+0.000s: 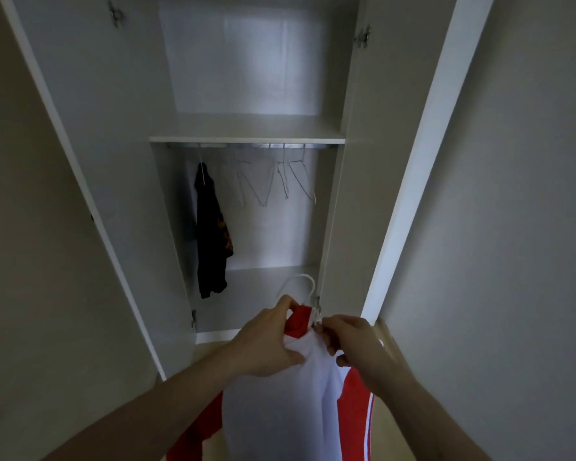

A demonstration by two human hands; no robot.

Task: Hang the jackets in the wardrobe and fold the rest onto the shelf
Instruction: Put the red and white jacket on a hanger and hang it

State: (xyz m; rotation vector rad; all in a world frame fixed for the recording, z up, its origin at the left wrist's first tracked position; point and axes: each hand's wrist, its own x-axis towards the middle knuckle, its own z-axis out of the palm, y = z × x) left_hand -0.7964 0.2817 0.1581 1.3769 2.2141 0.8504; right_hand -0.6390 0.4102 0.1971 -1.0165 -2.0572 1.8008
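Left hand gripped the red collar of the red-and-white jacket, fingers curled round the fabric; right hand pinched the cloth beside the white hanger, whose hook rose just above both grips. Jacket hung down in front of the open wardrobe, low, near its floor. Inside, a dark garment hung at the rail's left end, bare wire hangers to its right, under the shelf.

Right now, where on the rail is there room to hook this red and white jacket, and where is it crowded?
The widest gap on the rail lies between the dark jacket at the left end and the bare wire hangers. The right half is crowded with those hangers. Both the left hand and the right hand hold the red and white jacket on its white hanger.
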